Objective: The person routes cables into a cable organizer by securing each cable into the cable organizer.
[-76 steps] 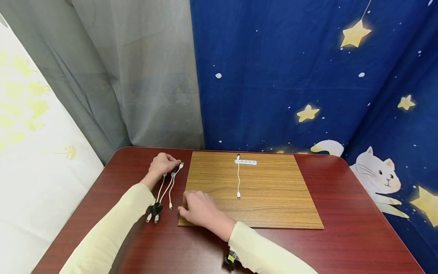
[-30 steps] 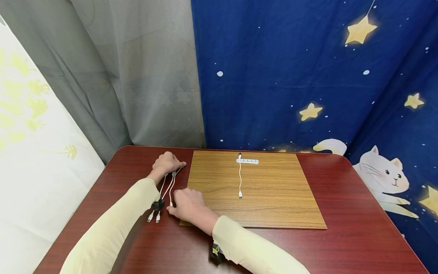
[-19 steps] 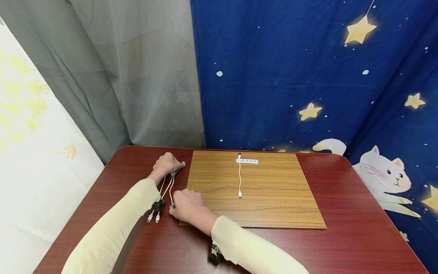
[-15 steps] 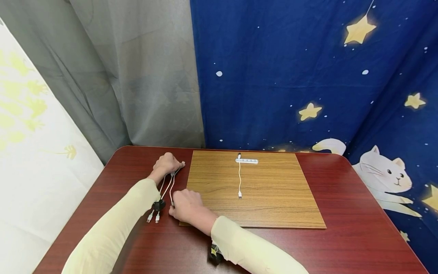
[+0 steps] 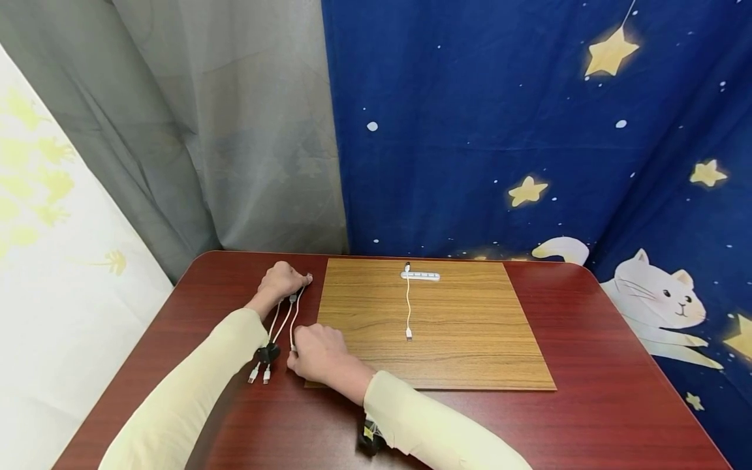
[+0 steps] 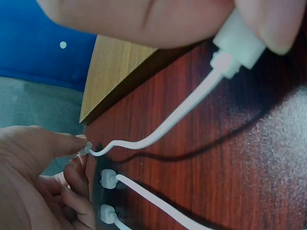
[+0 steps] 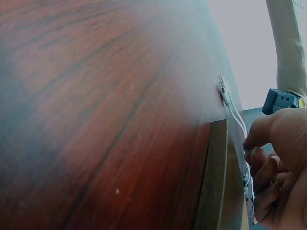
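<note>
In the head view, a white USB cable (image 5: 296, 316) runs between my two hands at the left of the board. My left hand (image 5: 282, 279) pinches its far connector. My right hand (image 5: 319, 352) holds the near connector, over the board's left edge. The left wrist view shows the cable's white plug (image 6: 240, 40) between the right hand's fingers, and a shadow lies below the raised cable. Two more cables with white connectors (image 6: 109, 179) lie beside it, their far ends at a dark strip (image 6: 103, 196). Their near plugs (image 5: 267, 375) stick out past my left sleeve.
A wood-grain board (image 5: 470, 333) lies on the red-brown table (image 5: 599, 365). On it, another white cable (image 5: 408, 307) crosses a white slotted cable holder (image 5: 425, 276) near the back edge. Curtains (image 5: 270, 143) hang behind the table.
My right hand has moved left off the board's corner and taken hold of the cable's near end. My left hand now pinches the far connector, drawn slightly left since half a second ago.
</note>
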`<state>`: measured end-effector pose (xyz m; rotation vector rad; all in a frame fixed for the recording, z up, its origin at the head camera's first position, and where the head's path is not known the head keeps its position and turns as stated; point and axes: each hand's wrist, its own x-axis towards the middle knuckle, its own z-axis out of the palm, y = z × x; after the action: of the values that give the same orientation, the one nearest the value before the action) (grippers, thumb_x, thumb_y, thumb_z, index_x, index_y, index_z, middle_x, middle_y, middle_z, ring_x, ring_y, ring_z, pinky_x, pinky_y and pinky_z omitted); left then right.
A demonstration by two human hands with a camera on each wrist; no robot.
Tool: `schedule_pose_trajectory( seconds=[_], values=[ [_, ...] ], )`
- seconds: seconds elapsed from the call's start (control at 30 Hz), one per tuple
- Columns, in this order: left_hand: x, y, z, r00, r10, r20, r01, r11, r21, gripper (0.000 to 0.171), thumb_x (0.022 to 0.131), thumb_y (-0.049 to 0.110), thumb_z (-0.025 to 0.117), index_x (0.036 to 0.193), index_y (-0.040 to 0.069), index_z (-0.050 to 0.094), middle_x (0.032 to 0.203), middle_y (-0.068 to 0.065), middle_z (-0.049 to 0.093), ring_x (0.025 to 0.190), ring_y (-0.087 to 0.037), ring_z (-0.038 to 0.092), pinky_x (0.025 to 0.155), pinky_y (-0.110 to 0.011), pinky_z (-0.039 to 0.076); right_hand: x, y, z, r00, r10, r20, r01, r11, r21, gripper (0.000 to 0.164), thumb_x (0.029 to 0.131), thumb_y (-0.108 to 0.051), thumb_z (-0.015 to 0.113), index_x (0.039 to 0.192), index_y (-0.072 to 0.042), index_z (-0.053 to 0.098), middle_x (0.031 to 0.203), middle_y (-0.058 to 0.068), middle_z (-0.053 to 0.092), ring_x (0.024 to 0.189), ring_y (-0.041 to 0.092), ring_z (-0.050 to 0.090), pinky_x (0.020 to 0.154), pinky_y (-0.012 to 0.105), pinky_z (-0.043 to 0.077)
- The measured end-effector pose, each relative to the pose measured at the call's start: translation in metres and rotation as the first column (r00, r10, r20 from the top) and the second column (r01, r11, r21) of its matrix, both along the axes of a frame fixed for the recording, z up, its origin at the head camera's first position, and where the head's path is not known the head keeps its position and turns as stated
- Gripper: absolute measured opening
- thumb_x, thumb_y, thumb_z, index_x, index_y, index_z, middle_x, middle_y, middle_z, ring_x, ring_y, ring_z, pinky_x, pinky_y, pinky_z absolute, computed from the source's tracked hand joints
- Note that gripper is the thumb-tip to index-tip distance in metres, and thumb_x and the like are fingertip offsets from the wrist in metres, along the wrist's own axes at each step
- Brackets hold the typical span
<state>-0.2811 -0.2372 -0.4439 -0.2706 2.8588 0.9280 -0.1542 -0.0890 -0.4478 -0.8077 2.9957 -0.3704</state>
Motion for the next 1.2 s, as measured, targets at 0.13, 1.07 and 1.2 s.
schedule_pose_trajectory(
  seconds=[0.13,1.07,1.2],
  values=[
    [0.002,0.001,0.005,1.0,-0.012,-0.025,0.013,1.0,0.015,0.038,0.096,0.039,0.067,0.075,0.008,0.073,0.065,-0.005,0.063,0.058,-0.026,0.056,0.052,-0.038,0.043,0.0,0.004,0.002,1.0,0.004,-0.008,-0.004,1.0,-0.017,0.029,0.085,-0.035,0.076,0.071,-0.02,0.056,0.068,-0.001,0.061,0.063,0.019,0.062,0.05,0.037,0.047],
    [0.005,0.006,0.013,0.994,-0.025,-0.111,0.038,0.992,0.12,0.04,0.096,0.035,0.066,0.076,0.001,0.071,0.065,-0.007,0.063,0.058,-0.02,0.052,0.058,-0.033,0.042,-0.002,0.037,-0.003,0.999,0.026,0.027,-0.022,0.989,-0.146,0.027,0.083,-0.026,0.073,0.067,-0.022,0.052,0.06,-0.008,0.05,0.055,0.014,0.053,0.049,0.035,0.042],
    [0.007,0.006,0.014,0.993,-0.024,-0.112,0.042,0.987,0.155,0.04,0.096,0.033,0.066,0.075,0.0,0.069,0.066,-0.008,0.063,0.06,-0.019,0.051,0.059,-0.032,0.041,-0.002,0.042,-0.003,0.999,0.028,0.028,-0.023,0.986,-0.166,0.024,0.084,-0.026,0.074,0.071,-0.023,0.054,0.064,-0.008,0.052,0.058,0.014,0.054,0.05,0.035,0.042]
  ],
)
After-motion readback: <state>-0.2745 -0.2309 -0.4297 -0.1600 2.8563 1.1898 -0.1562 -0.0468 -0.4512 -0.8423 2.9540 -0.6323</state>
